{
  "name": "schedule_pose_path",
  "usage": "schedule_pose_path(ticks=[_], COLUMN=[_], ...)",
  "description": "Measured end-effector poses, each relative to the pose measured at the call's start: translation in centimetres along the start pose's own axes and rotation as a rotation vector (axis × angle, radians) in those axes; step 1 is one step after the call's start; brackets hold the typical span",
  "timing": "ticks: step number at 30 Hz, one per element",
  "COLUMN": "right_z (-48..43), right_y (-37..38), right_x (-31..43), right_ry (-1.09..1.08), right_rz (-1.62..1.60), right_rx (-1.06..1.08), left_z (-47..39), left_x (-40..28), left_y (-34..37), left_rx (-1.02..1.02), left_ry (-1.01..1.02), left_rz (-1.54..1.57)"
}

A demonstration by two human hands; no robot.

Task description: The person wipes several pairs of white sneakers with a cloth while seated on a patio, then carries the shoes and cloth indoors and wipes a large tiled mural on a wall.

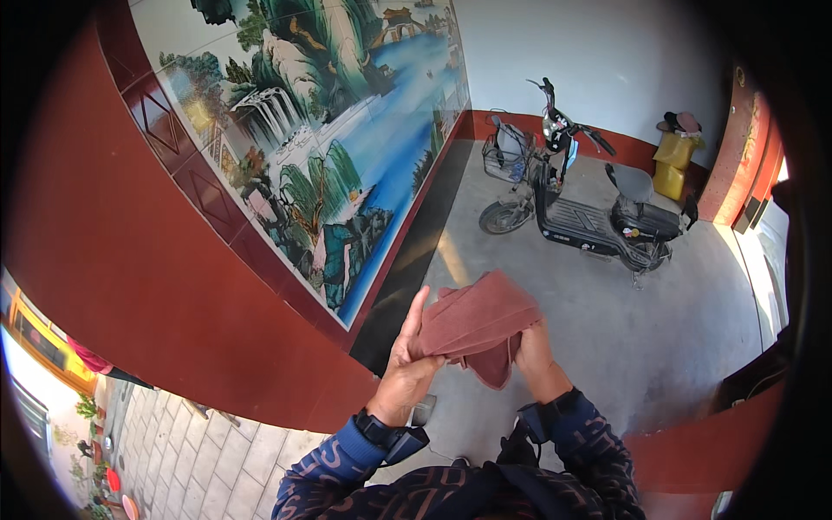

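Note:
A folded reddish-brown cloth (pixel 478 322) is held up in front of my body, with one loose corner hanging down between my hands. My left hand (pixel 411 367) grips its left side, the thumb lying along the lower edge and one finger pointing upward. At the right edge, my right hand (pixel 536 357) has hold of the cloth, and its fingertips are hidden behind the fabric. Both wrists wear dark straps with small black devices.
A black electric scooter (pixel 578 221) with a front wire basket (pixel 504 159) stands on the concrete floor (pixel 611 338). Yellow containers (pixel 669 179) topped by hats sit in the far corner. To the left rises a tiled landscape mural (pixel 325 149). Paving (pixel 201 455) lies outside, past a red wall (pixel 169 273).

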State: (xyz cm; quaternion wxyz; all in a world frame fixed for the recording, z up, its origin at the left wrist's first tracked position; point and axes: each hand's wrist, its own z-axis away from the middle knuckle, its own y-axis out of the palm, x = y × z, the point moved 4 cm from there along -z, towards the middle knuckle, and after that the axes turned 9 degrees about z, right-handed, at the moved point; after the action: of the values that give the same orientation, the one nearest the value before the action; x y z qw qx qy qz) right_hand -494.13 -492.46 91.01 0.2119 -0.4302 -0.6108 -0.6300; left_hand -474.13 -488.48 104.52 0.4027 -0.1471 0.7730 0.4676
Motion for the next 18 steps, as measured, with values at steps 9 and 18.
schedule_pose_path(ticks=[9, 18], right_z=[-16.9, -23.7], right_y=[8.6, 16.6], right_x=[8.9, 5.3], right_ry=[0.021, 0.155], right_rz=[0.039, 0.097], right_rx=[0.684, 0.944], left_z=[-11.8, -17.7], left_x=[-0.1, -1.7], left_y=[-4.4, -7.9], left_rx=[-0.089, -0.563], left_ry=[0.124, 0.559], left_rz=[-0.569, -0.475])
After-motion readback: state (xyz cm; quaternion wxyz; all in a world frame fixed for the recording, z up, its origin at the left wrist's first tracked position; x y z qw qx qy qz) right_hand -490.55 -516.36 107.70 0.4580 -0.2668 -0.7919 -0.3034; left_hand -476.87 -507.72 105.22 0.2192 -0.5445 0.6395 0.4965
